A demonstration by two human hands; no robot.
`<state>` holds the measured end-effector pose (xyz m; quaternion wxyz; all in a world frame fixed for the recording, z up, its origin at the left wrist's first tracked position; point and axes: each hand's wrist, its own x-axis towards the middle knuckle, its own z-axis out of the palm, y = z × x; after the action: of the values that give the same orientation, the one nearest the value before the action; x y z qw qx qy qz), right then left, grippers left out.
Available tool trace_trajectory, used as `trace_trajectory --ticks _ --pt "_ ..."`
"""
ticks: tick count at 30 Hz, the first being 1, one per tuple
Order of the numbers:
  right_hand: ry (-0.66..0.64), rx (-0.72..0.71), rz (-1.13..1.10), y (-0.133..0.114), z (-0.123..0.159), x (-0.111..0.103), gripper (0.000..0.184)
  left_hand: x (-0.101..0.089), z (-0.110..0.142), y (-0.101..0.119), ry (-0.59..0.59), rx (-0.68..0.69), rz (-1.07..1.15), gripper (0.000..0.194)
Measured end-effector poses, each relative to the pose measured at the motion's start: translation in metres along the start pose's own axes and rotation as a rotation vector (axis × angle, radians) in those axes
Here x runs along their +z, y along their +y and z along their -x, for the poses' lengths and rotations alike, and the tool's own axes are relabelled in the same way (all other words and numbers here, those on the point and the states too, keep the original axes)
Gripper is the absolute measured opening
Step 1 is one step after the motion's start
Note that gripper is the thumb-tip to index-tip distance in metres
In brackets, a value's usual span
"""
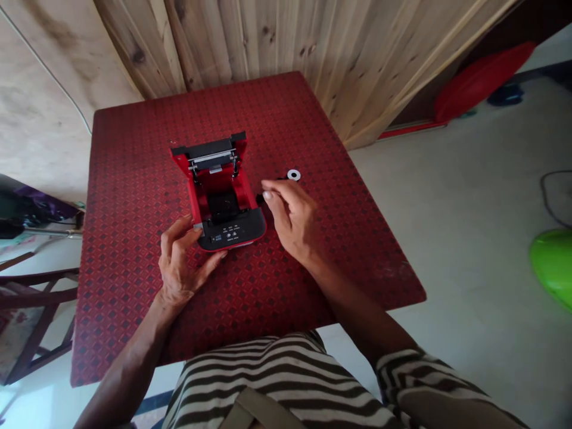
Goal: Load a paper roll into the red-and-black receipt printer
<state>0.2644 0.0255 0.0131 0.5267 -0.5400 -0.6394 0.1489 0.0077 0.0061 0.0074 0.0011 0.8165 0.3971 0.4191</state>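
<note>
A small red and black printer point(222, 196) with its lid flipped open sits on a table covered by a red patterned cloth point(134, 196). My left hand point(181, 262) grips the printer's front left corner, thumb under its black front panel. My right hand point(290, 217) hovers just right of the printer, fingers curled together in a pinch near a small black part that I cannot make out. A small white ring-shaped roll point(294, 174) lies on the cloth just beyond my right hand.
A wooden plank wall point(286, 42) stands behind the table. A dark wooden chair point(31, 310) is at the left. On the pale floor to the right lie a green object point(554, 265) and a red object point(482, 80).
</note>
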Motion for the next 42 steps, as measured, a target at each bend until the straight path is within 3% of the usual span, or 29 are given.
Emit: trace_trajectory --ticks 2,7,11,18,22,28,30,33,37,42 --pt "-0.128 -0.131 0.065 -0.009 -0.023 0.001 0.023 0.0 0.001 0.0 -0.001 0.01 -0.01 0.068" --pt "-0.675 -0.323 0.355 -0.026 -0.069 0.031 0.018 0.003 0.006 -0.003 -0.013 0.012 -0.004 0.068" --pt "-0.836 -0.397 0.591 -0.027 -0.082 0.054 0.013 0.004 0.009 -0.003 -0.026 0.009 -0.003 0.068" --pt "-0.865 -0.43 0.597 -0.029 -0.087 0.05 0.014 0.002 0.009 -0.002 -0.037 0.001 0.01 0.066" --pt "-0.75 -0.38 0.523 -0.041 -0.079 0.035 0.012 0.003 0.01 -0.003 -0.045 -0.015 0.008 0.065" --pt "-0.419 -0.195 0.162 -0.062 -0.055 -0.02 0.018 0.003 0.009 -0.002 -0.024 -0.008 0.048 0.062" --pt "-0.403 -0.119 -0.008 -0.069 -0.04 -0.044 0.022 0.003 0.008 -0.001 -0.015 -0.011 0.055 0.06" --pt "-0.521 0.017 -0.203 -0.075 -0.003 -0.064 0.03 0.003 0.007 0.0 -0.018 -0.014 0.053 0.063" --pt "-0.645 0.181 -0.28 -0.061 0.056 -0.054 0.04 0.003 0.007 -0.001 -0.023 -0.006 0.04 0.069" --pt "-0.572 0.227 -0.217 -0.032 0.098 -0.027 0.039 0.003 0.007 -0.002 -0.008 -0.002 0.023 0.07"
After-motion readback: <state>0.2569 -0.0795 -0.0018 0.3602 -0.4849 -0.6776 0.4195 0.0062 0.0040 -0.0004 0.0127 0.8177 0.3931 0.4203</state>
